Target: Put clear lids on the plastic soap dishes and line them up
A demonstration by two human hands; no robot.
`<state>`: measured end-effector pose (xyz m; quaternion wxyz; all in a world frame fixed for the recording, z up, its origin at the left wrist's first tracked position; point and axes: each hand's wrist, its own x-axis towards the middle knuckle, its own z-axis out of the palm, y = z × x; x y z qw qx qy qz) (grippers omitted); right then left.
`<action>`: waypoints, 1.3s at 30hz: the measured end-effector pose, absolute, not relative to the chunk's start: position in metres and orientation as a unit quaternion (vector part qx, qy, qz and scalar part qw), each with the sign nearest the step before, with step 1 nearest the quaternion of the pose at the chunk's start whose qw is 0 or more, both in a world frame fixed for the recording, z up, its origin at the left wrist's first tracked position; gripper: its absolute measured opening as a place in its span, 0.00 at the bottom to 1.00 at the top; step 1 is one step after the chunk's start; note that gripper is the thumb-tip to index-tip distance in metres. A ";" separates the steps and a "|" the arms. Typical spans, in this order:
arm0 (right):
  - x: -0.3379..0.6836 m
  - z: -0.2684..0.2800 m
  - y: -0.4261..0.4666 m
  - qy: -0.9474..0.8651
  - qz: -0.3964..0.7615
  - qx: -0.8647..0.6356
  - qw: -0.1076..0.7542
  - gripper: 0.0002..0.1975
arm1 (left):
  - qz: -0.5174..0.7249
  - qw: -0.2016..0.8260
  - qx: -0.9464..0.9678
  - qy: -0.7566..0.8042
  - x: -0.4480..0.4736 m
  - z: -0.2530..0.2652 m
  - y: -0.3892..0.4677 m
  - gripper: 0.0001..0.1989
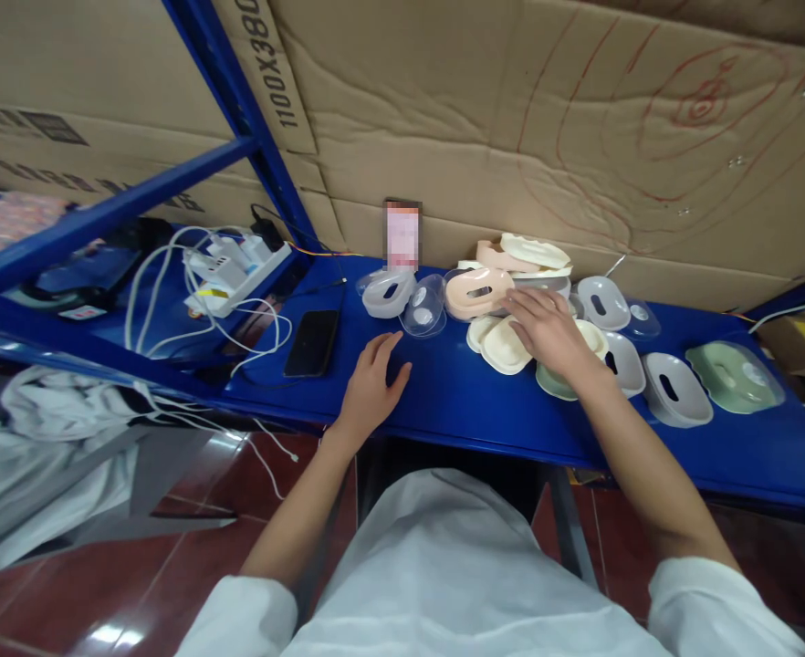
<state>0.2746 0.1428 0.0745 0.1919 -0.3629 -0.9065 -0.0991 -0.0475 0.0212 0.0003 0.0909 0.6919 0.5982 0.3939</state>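
My left hand (373, 383) hovers at the front of the blue table, fingers spread, holding nothing. Nearest to it lies a clear domed plastic lid (424, 306), beside a translucent white slotted oval dish (387, 294). My right hand (546, 328) reaches over the pile with its fingers stretched out. Its fingertips are at the right end of a peach slotted oval dish (477, 292), which looks like a soap dish. Cream oval pieces (505, 347) lie just below those fingers. Under the right hand and wrist, a green piece (557, 381) is partly hidden.
White slotted dishes (677, 391) and a green dish with a clear lid (735, 376) stand at the right. More cream pieces (536, 251) are stacked behind. A black phone (311, 343) lies left, near a power strip (238, 274) with white cables. Cardboard (444, 109) backs the table.
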 end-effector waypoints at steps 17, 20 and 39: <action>0.305 0.067 0.066 -0.814 -0.038 -0.443 0.375 0.17 | 0.221 0.050 0.881 0.416 0.064 0.021 0.045 0.29; 0.314 0.045 0.038 -0.788 -0.023 -0.460 0.408 0.15 | 0.217 0.056 0.878 0.424 0.053 0.012 0.033 0.24; 0.240 0.012 -0.006 -0.909 0.071 -0.341 0.228 0.20 | 0.368 0.098 0.806 0.454 -0.033 -0.024 -0.029 0.30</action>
